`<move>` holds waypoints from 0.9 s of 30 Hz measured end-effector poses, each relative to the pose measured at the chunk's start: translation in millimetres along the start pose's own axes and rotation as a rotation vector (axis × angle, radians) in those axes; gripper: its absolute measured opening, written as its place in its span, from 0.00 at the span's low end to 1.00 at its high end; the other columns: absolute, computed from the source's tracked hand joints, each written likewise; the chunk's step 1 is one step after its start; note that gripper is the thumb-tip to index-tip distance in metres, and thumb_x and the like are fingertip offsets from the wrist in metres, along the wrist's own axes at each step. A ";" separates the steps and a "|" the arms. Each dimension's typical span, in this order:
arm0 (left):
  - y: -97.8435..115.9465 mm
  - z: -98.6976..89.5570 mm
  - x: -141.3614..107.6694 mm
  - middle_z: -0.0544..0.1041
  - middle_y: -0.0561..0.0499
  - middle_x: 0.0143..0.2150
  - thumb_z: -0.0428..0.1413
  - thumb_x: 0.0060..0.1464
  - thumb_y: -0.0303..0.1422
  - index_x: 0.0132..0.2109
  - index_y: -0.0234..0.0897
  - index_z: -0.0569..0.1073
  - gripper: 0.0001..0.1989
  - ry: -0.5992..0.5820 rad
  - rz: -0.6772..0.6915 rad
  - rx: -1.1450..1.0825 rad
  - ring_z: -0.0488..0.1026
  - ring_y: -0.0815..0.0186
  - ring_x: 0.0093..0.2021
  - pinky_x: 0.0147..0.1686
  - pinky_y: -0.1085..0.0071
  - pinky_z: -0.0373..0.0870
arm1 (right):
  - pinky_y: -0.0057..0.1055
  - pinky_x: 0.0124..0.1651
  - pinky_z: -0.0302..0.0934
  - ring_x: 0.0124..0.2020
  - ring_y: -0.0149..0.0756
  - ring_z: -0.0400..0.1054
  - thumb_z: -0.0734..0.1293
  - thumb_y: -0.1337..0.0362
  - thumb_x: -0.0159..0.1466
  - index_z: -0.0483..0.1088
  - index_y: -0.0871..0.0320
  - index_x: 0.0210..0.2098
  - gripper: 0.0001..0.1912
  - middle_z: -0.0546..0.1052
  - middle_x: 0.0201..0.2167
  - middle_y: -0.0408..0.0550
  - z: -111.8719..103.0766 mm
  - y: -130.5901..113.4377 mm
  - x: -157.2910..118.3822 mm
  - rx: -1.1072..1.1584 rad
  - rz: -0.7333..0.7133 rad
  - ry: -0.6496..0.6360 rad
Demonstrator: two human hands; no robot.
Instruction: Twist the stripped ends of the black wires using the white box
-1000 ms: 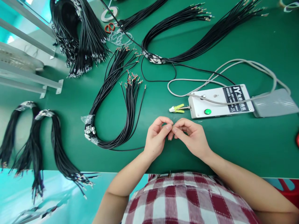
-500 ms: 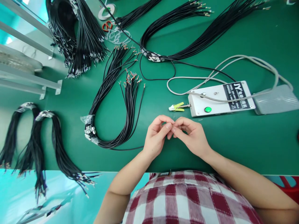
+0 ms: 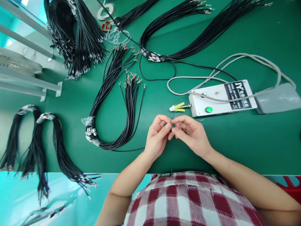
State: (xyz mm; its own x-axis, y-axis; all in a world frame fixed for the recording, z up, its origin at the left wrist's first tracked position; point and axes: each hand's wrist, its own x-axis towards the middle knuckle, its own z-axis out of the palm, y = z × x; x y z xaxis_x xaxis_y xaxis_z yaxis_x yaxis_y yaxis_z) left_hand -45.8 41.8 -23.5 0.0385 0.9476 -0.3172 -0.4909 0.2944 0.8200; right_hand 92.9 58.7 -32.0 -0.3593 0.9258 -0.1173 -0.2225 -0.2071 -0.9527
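My left hand (image 3: pixel 157 135) is closed in a pinch around the end of a black cable (image 3: pixel 131 150) that runs into it from the left. Tiny reddish wire ends show between the fingertips. Touching or nearly touching it, my right hand (image 3: pixel 191 133) pinches at the same small wires. Just beyond the hands lies a white box (image 3: pixel 209 99) with a green button, a metal shaft and a yellow-green and white clip (image 3: pixel 177 107) at its left end. To the left, a curved bundle of black cables (image 3: pixel 97 100) with stripped ends rests on the green table (image 3: pixel 235 141).
More black cable bundles lie at the back (image 3: pixel 162 25), upper left (image 3: pixel 87 34) and left edge (image 3: pixel 57 138). Red-handled scissors (image 3: pixel 106 26) and a tape roll (image 3: pixel 105 12) are at the back. A grey cord (image 3: pixel 256 59) loops behind the box, beside a clear plastic case (image 3: pixel 277 98).
The fingertips have parted slightly, and small reddish wires now show between them. The hands otherwise keep nearly the same place.
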 end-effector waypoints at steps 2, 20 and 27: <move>-0.4 0.3 -0.1 0.69 0.54 0.34 0.65 0.54 0.38 0.37 0.38 0.67 0.14 -0.002 -0.004 -0.002 0.61 0.75 0.24 0.22 0.76 0.59 | 0.29 0.29 0.64 0.27 0.34 0.76 0.72 0.56 0.63 0.72 0.56 0.40 0.12 0.72 0.26 0.39 1.1 -0.4 0.6 -0.002 -0.012 0.021; -1.1 -1.2 1.4 0.69 0.56 0.33 0.64 0.56 0.36 0.36 0.37 0.66 0.13 -0.036 -0.014 -0.125 0.61 0.77 0.21 0.24 0.74 0.55 | 0.26 0.25 0.58 0.19 0.26 0.63 0.75 0.57 0.60 0.74 0.56 0.32 0.10 0.73 0.18 0.37 1.2 9.4 5.1 0.252 0.171 0.049; -1.4 -2.5 3.4 0.69 0.56 0.33 0.63 0.56 0.34 0.36 0.36 0.67 0.11 -0.051 -0.010 -0.139 0.62 0.77 0.21 0.24 0.74 0.54 | 0.25 0.26 0.57 0.21 0.25 0.64 0.73 0.58 0.62 0.73 0.56 0.33 0.09 0.72 0.23 0.37 -3.9 12.3 5.2 0.182 0.118 0.110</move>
State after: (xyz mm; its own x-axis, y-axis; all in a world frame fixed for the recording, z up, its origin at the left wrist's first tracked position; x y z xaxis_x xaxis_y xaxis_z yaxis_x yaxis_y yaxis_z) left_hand -47.2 44.3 -26.9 0.0864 0.9510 -0.2970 -0.6059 0.2867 0.7420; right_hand 91.8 62.2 -45.4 -0.2938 0.9187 -0.2637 -0.3483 -0.3599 -0.8655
